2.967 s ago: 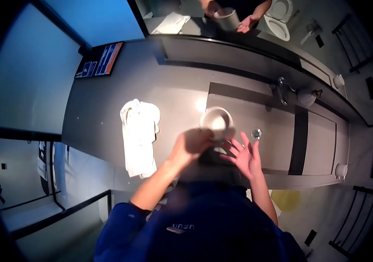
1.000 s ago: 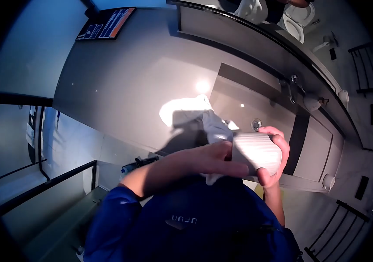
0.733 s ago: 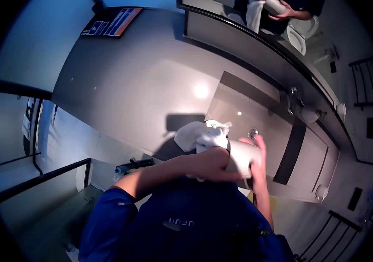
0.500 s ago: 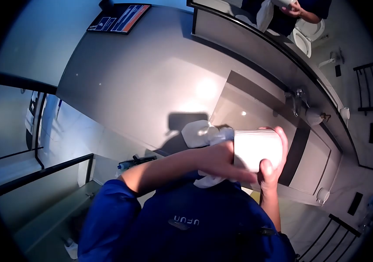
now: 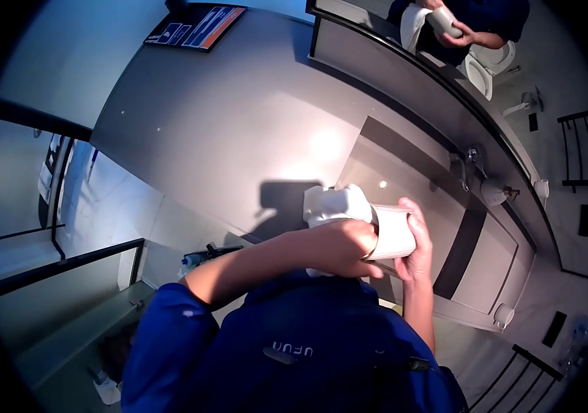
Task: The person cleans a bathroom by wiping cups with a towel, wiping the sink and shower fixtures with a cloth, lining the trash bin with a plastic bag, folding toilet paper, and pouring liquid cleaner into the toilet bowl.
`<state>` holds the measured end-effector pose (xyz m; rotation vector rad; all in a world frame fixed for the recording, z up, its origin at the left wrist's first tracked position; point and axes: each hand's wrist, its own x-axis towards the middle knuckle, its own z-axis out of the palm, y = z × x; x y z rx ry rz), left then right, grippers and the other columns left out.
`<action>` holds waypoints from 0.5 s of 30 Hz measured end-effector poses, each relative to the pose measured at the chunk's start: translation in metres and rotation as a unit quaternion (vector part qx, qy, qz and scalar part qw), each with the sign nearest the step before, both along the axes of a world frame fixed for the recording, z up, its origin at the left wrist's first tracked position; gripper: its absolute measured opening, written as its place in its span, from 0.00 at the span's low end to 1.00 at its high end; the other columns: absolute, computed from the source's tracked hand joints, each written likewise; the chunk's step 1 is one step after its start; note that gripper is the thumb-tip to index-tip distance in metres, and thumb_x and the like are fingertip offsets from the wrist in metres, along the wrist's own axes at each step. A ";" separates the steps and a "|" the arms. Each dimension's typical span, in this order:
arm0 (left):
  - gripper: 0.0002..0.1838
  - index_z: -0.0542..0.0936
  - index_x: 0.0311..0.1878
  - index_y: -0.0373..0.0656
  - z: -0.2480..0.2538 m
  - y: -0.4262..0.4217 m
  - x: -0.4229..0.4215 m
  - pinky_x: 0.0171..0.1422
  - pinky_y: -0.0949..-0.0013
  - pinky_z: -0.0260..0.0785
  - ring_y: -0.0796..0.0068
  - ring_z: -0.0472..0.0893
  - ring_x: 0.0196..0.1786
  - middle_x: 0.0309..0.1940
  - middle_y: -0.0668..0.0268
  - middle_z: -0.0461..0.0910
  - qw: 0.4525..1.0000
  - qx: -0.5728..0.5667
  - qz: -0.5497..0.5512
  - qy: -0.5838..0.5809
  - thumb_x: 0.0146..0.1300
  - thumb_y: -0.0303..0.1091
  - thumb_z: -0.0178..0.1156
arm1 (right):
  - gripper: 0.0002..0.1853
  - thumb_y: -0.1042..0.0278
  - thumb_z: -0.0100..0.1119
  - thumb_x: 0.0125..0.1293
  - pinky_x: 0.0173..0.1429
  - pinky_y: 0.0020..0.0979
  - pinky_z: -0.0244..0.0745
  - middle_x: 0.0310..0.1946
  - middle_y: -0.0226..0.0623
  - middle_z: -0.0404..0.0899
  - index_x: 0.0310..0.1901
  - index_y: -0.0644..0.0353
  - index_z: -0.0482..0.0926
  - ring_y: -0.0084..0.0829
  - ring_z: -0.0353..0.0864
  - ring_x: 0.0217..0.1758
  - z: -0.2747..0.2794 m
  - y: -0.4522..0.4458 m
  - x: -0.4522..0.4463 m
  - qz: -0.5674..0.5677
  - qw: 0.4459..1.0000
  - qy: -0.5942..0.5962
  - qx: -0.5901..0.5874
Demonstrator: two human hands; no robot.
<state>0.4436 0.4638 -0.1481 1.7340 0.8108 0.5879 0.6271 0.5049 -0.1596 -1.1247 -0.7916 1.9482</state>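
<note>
A pale ribbed cup [image 5: 395,233] lies tilted on its side above the near edge of the sink, its open end turned left. My right hand [image 5: 418,241] is wrapped round the closed end. At the open end is my left hand [image 5: 342,249], closed on a white cloth [image 5: 339,204] that bunches above its knuckles and hangs below the wrist. Some of my left fingers are hidden by the cup's rim. In the mirror the same cup [image 5: 444,23] and cloth [image 5: 412,26] show between the reflected hands.
The grey counter [image 5: 211,117] extends left of the sink [image 5: 394,165]. A faucet [image 5: 471,165] and a soap dispenser [image 5: 494,192] stand behind the basin. A dark printed tray [image 5: 194,27] lies at the far left corner. At the right end is a white mug [image 5: 504,315].
Three seconds ago the cloth lay on the counter and my right hand was open. Now my left hand has the cloth and my right hand the cup, which has tipped onto its side.
</note>
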 end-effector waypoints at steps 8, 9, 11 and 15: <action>0.15 0.77 0.48 0.40 0.006 -0.009 -0.054 0.50 0.68 0.70 0.66 0.77 0.45 0.45 0.57 0.76 0.944 -0.188 0.249 -0.106 0.57 0.33 0.59 | 0.29 0.42 0.50 0.61 0.44 0.47 0.78 0.50 0.43 0.74 0.55 0.57 0.69 0.41 0.76 0.50 -0.015 -0.006 0.003 -0.064 0.942 0.178 -0.277; 0.15 0.78 0.47 0.42 -0.006 -0.011 -0.045 0.50 0.69 0.70 0.65 0.77 0.43 0.44 0.57 0.76 0.959 -0.094 0.231 -0.135 0.57 0.36 0.59 | 0.29 0.42 0.50 0.62 0.45 0.47 0.78 0.50 0.42 0.74 0.55 0.57 0.69 0.40 0.76 0.50 -0.012 -0.004 0.001 -0.063 0.930 0.212 -0.293; 0.16 0.78 0.47 0.45 0.004 -0.004 -0.017 0.49 0.67 0.70 0.64 0.77 0.43 0.43 0.55 0.75 0.941 0.226 0.245 -0.048 0.56 0.40 0.60 | 0.28 0.43 0.48 0.63 0.49 0.41 0.77 0.50 0.41 0.74 0.55 0.57 0.69 0.37 0.76 0.50 -0.001 -0.005 -0.011 -0.035 0.935 0.253 -0.245; 0.19 0.78 0.48 0.43 0.000 0.021 0.016 0.46 0.62 0.70 0.59 0.77 0.41 0.40 0.53 0.76 0.881 0.332 0.332 0.053 0.54 0.42 0.59 | 0.25 0.48 0.42 0.69 0.56 0.35 0.72 0.50 0.38 0.74 0.56 0.61 0.68 0.32 0.74 0.52 -0.002 -0.017 -0.026 -0.069 0.978 0.164 -0.111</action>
